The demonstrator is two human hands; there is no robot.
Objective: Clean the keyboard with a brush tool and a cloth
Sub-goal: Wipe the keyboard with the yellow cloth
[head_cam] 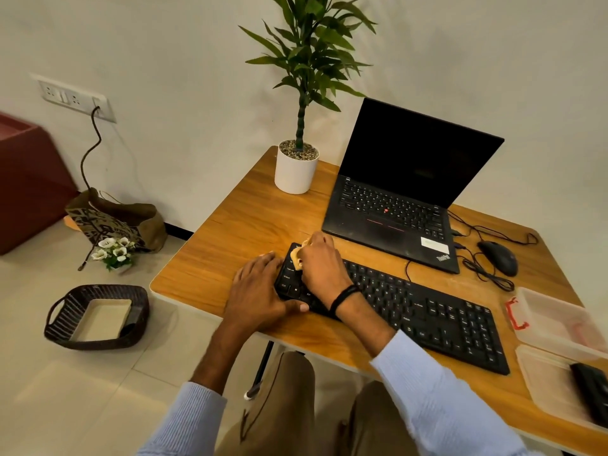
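- Keyboard (427,320): black, full-size, lying diagonally on the wooden table (256,218) near its front edge, just in front of the laptop.
- Laptop (411,166): black, lid open, screen dark, at the far side of the table.
- Potted plant (296,172): white pot at the far left corner of the table, beside the laptop.
- Two clear plastic containers (556,320): at the right edge of the table; the nearer one holds a dark object, which is cut off by the frame.
- Woven basket (65,311): on the floor to the left of the table.
- Left hand (256,291): fingers extended and flat along the keyboard's left end, thumb on its front edge, grasping nothing.
- Right hand (320,268): fingers curled round the cloth, pressing it onto the keys at the far left corner.
- Mouse (498,258): black, wired, to the right of the laptop.
- Cloth (298,258): yellowish and mostly hidden by the right hand.
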